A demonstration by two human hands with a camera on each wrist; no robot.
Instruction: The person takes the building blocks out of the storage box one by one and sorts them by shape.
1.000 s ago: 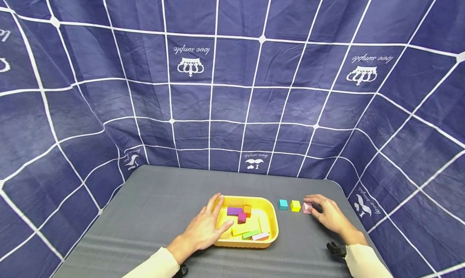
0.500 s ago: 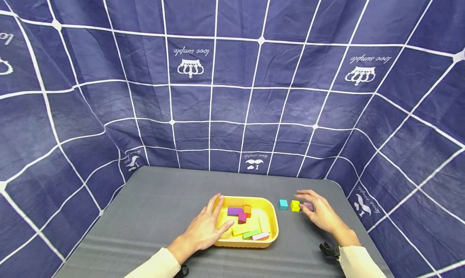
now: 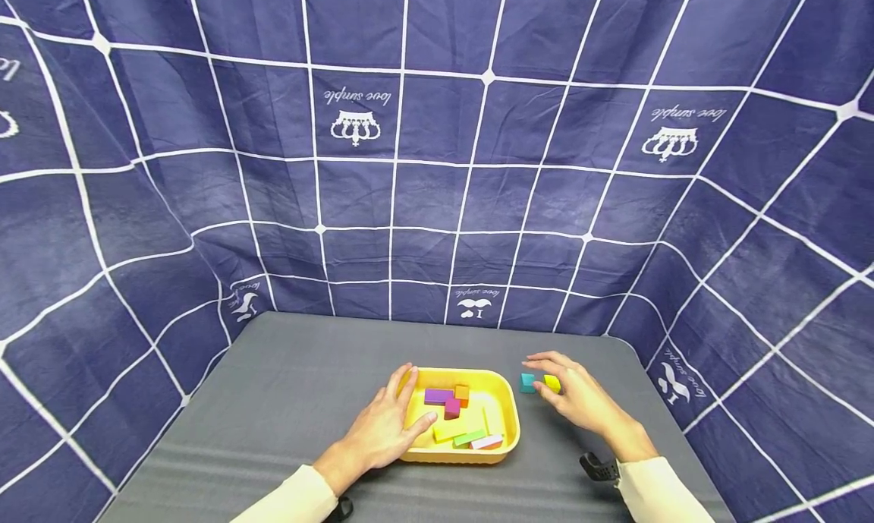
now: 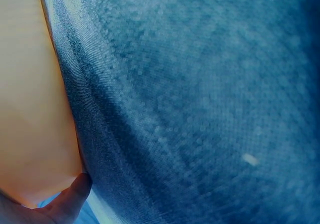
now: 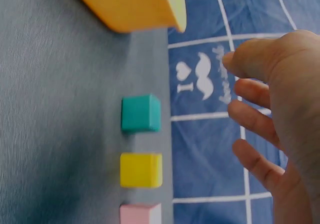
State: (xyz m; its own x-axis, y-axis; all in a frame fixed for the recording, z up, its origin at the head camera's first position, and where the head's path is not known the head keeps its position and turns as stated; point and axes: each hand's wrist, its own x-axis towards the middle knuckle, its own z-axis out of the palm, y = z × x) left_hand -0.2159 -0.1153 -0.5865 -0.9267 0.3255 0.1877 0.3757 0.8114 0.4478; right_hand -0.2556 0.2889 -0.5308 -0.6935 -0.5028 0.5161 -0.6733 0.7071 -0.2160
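My right hand hovers with loosely spread fingers, holding nothing, over the teal cube, yellow cube and pink cube, which sit in a row just right of the tray. My left hand lies flat, fingers straight, on the tray's left rim, thumb inside.

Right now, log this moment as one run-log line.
left hand: rests on yellow tray | right hand: open over teal cube, yellow cube | pink cube: beside them
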